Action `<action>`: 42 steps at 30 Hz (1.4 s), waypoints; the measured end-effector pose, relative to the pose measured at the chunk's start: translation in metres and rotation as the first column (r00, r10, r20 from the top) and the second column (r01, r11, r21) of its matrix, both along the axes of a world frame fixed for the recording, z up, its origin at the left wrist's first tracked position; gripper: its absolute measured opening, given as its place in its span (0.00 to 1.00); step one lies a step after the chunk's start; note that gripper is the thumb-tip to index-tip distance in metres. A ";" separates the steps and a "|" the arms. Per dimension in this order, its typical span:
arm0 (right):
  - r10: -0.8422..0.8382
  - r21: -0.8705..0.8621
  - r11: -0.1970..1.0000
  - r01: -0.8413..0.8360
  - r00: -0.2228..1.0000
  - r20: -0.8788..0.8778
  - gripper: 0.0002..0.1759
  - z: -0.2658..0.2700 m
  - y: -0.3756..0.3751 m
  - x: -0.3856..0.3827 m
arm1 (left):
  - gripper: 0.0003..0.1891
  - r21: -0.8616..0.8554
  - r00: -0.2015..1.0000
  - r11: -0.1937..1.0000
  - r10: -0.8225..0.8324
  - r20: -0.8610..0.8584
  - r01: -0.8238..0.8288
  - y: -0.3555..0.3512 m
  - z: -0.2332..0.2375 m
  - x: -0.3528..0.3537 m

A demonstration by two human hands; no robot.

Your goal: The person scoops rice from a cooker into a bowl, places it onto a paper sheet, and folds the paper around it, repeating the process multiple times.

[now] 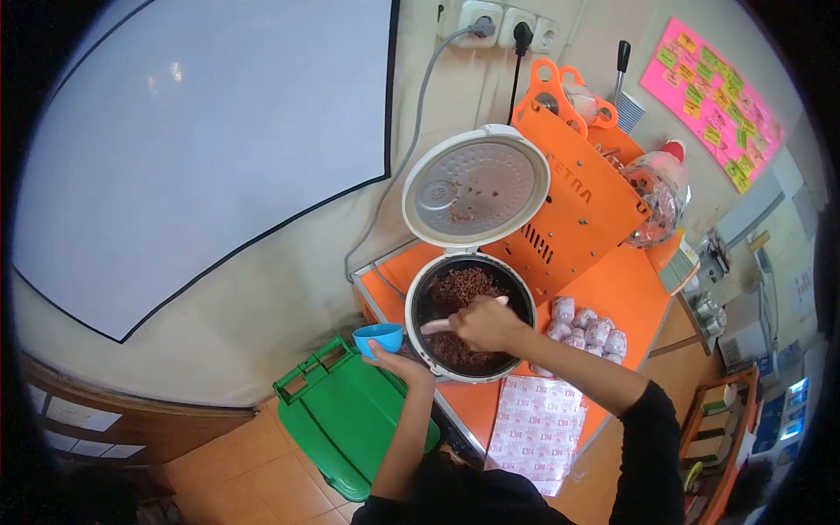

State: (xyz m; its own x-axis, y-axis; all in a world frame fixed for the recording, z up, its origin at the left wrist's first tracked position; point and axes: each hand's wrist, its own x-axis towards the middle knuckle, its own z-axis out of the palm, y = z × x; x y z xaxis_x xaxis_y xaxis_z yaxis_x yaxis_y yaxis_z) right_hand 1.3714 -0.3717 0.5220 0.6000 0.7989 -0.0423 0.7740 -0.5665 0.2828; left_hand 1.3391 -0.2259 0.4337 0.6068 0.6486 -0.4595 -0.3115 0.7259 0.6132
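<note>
My left hand (398, 363) holds a small blue bowl (378, 339) beside the left rim of an open rice cooker (411, 325). Inside the cooker's dark pot lies reddish-brown cooked rice (468, 287). Over the pot, my right hand (487, 324) is closed around a pale pinkish rice paddle (436, 326), whose flat end points left towards the bowl. Part of the paddle is hidden by my fingers. The cooker's lid (477, 188) stands raised, with bits of rice stuck to its inner face. I cannot see the inside bottom of the bowl.
Wrapped paper parcels (598, 331) are piled right of the cooker on the orange table (634, 284). Printed wrapping sheets (538, 429) lie at the front edge. An orange machine (577, 188) stands behind. Below left is a green bin (350, 411). A grey cable (420, 114) runs down the wall.
</note>
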 end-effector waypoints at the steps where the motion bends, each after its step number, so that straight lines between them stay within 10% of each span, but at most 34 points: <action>1: -0.033 0.000 0.999 0.033 0.991 0.128 0.11 0.013 -0.004 0.001 | 0.43 0.000 0.999 1.000 -0.009 0.037 0.009 -0.001 -0.005 0.001; 5: -0.010 -0.106 0.992 0.073 0.864 0.504 0.05 0.015 -0.018 0.034 | 0.45 0.009 0.999 1.000 -0.015 -0.045 0.015 0.000 -0.012 0.000; 12: -0.329 -0.020 0.944 0.328 0.944 -0.038 0.08 0.002 0.010 0.039 | 0.53 0.068 0.996 0.997 -0.028 -0.080 0.034 -0.005 -0.014 0.001; 22: -0.250 0.085 0.960 0.267 0.954 -0.166 0.11 -0.002 0.015 -0.023 | 0.53 0.061 0.999 0.998 -0.024 -0.027 0.026 -0.001 -0.008 0.000; 27: -0.407 0.222 0.904 0.364 0.893 0.190 0.09 0.036 -0.009 0.007 | 0.51 0.072 1.000 0.997 0.000 -0.025 0.001 -0.002 -0.034 0.004; 32: -0.370 -0.106 0.926 0.363 0.928 -0.053 0.09 0.029 0.015 0.055 | 0.50 0.043 0.999 0.999 -0.009 -0.043 0.011 -0.002 -0.003 -0.004; 42: -0.411 0.073 0.899 0.432 0.889 -0.204 0.22 -0.003 0.037 -0.005 | 0.51 0.027 0.999 1.000 0.013 -0.029 -0.012 -0.002 -0.017 -0.001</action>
